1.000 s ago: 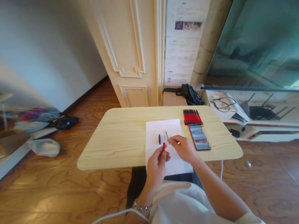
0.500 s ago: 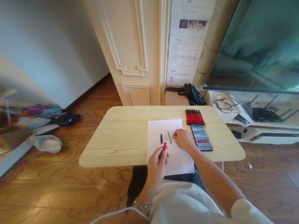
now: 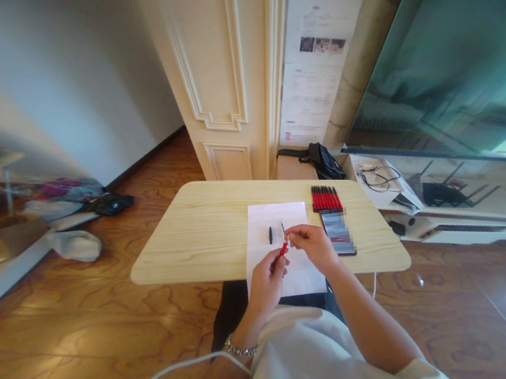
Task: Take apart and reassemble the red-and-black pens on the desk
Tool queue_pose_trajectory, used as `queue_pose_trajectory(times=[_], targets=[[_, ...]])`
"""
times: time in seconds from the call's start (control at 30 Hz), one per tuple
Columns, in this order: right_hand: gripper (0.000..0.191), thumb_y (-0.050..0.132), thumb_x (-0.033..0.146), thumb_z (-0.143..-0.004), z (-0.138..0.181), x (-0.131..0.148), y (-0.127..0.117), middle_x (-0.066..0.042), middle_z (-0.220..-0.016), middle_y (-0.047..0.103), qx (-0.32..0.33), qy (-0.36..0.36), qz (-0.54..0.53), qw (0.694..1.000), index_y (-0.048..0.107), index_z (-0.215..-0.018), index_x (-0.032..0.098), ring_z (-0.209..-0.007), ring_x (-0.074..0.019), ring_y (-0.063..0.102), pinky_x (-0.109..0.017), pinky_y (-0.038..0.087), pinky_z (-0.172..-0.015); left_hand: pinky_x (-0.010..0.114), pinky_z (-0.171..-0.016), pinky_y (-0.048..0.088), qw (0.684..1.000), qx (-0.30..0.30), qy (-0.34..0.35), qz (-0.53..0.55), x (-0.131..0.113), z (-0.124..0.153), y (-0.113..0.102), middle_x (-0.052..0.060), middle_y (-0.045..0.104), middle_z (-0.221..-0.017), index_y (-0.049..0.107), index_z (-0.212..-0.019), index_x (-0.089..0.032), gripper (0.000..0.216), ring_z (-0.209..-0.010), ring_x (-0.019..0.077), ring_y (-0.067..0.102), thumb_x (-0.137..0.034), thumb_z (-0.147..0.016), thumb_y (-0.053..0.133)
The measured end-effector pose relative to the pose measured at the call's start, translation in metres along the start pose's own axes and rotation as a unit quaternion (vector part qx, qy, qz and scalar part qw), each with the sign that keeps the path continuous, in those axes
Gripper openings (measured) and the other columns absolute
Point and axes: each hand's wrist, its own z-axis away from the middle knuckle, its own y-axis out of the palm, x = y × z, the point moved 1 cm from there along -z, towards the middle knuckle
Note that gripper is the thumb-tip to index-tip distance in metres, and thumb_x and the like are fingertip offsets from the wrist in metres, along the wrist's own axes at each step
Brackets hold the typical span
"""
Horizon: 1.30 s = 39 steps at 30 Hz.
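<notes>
My left hand (image 3: 267,276) is closed round a red pen barrel (image 3: 284,248), whose end points up and to the right. My right hand (image 3: 309,242) pinches at that end, with a small pale bit between its fingertips, too small to name. Both hands are over a white sheet of paper (image 3: 256,217). Beyond my left hand lies a black pen part (image 3: 271,235) on the sheet. A thin dark rod, like a pen refill (image 3: 282,226), lies beside it, its near end by my right fingertips. A faint pale piece between these two is hard to make out.
A row of several red-and-black pens (image 3: 326,198) lies at the table's (image 3: 184,236) right side. Below them is a phone (image 3: 339,234). A black bag (image 3: 324,161) rests behind the table. A white cable (image 3: 165,370) runs by my left forearm.
My right hand has moved left and towards me, from beside the thin rod to the end of the red barrel. My left hand still grips the barrel.
</notes>
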Motion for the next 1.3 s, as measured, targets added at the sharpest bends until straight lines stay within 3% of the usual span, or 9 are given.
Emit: queue_pose_trajectory(times=[0.4, 0.63, 0.7, 0.77, 0.87, 0.97, 1.13, 1.3], targets=[[0.026, 0.063, 0.036, -0.075, 0.005, -0.007, -0.001, -0.005, -0.077, 0.070, 0.019, 0.001, 0.087, 0.996, 0.071, -0.090, 0.016, -0.069, -0.0150, 0.060, -0.027, 0.046, -0.063, 0.024, -0.058, 0.045, 0.999, 0.009, 0.004, -0.032, 0.004, 0.000, -0.001, 0.004, 0.064, -0.081, 0.062, -0.109, -0.017, 0.033, -0.062, 0.0123, 0.056, -0.039, -0.088, 0.048], [0.029, 0.055, 0.036, -0.082, 0.010, 0.003, -0.010, -0.005, -0.096, 0.070, 0.109, -0.026, 0.171, 0.979, 0.069, -0.104, 0.022, -0.083, -0.0162, 0.063, -0.028, 0.047, -0.074, 0.029, -0.068, 0.051, 0.999, 0.009, -0.020, 0.040, 0.008, 0.000, -0.001, 0.007, 0.066, -0.082, 0.061, -0.108, -0.014, 0.038, -0.071, 0.0161, 0.063, -0.042, -0.085, 0.051], [0.032, 0.050, 0.034, -0.086, 0.003, 0.001, -0.013, -0.004, -0.095, 0.070, 0.099, -0.024, 0.192, 0.976, 0.065, -0.111, 0.021, -0.076, -0.0147, 0.062, -0.028, 0.048, -0.071, 0.030, -0.073, 0.051, 0.998, 0.005, -0.024, 0.055, 0.008, 0.000, -0.001, 0.007, 0.067, -0.083, 0.061, -0.107, -0.014, 0.037, -0.076, 0.0173, 0.064, -0.042, -0.085, 0.052], [0.031, 0.048, 0.032, -0.086, -0.011, -0.005, -0.016, -0.005, -0.091, 0.070, 0.049, -0.015, 0.238, 0.970, 0.066, -0.108, 0.020, -0.074, -0.0145, 0.062, -0.028, 0.047, -0.071, 0.031, -0.076, 0.050, 0.998, -0.007, -0.025, 0.060, 0.009, -0.001, -0.002, 0.008, 0.068, -0.085, 0.062, -0.105, -0.014, 0.036, -0.080, 0.0181, 0.064, -0.042, -0.084, 0.054], [0.021, 0.054, 0.030, -0.082, -0.035, -0.015, -0.016, -0.006, -0.089, 0.071, -0.012, 0.021, 0.366, 0.930, 0.070, -0.092, 0.019, -0.082, -0.0173, 0.063, -0.028, 0.045, -0.076, 0.031, -0.079, 0.049, 0.998, -0.024, -0.022, 0.053, 0.007, -0.001, -0.003, 0.008, 0.069, -0.086, 0.063, -0.102, -0.014, 0.035, -0.083, 0.0191, 0.064, -0.042, -0.083, 0.055], [0.023, 0.056, 0.036, -0.081, -0.054, -0.022, -0.009, -0.010, -0.085, 0.070, -0.011, 0.084, 0.473, 0.877, 0.070, -0.083, 0.018, -0.086, -0.0210, 0.063, -0.030, 0.044, -0.076, 0.030, -0.079, 0.049, 0.999, -0.024, -0.017, 0.042, 0.004, 0.000, -0.006, 0.008, 0.069, -0.088, 0.064, -0.100, -0.015, 0.034, -0.084, 0.0197, 0.065, -0.043, -0.083, 0.056], [0.032, 0.053, 0.040, -0.082, -0.065, -0.028, 0.005, -0.017, -0.095, 0.068, 0.015, 0.137, 0.557, 0.819, 0.069, -0.092, 0.014, -0.093, -0.0255, 0.063, -0.032, 0.044, -0.077, 0.029, -0.077, 0.049, 0.999, -0.032, -0.004, 0.027, 0.003, 0.000, -0.010, 0.008, 0.069, -0.092, 0.064, -0.103, -0.016, 0.033, -0.083, 0.0185, 0.064, -0.041, -0.085, 0.054], [0.031, 0.046, 0.028, -0.085, -0.067, -0.025, 0.008, -0.021, -0.101, 0.066, 0.025, 0.143, 0.587, 0.796, 0.066, -0.103, 0.011, -0.098, -0.0290, 0.062, -0.037, 0.046, -0.079, 0.030, -0.075, 0.050, 0.999, -0.041, -0.010, 0.023, 0.009, -0.002, -0.009, 0.008, 0.069, -0.087, 0.064, -0.102, -0.015, 0.035, -0.080, 0.0184, 0.065, -0.043, -0.084, 0.054]])
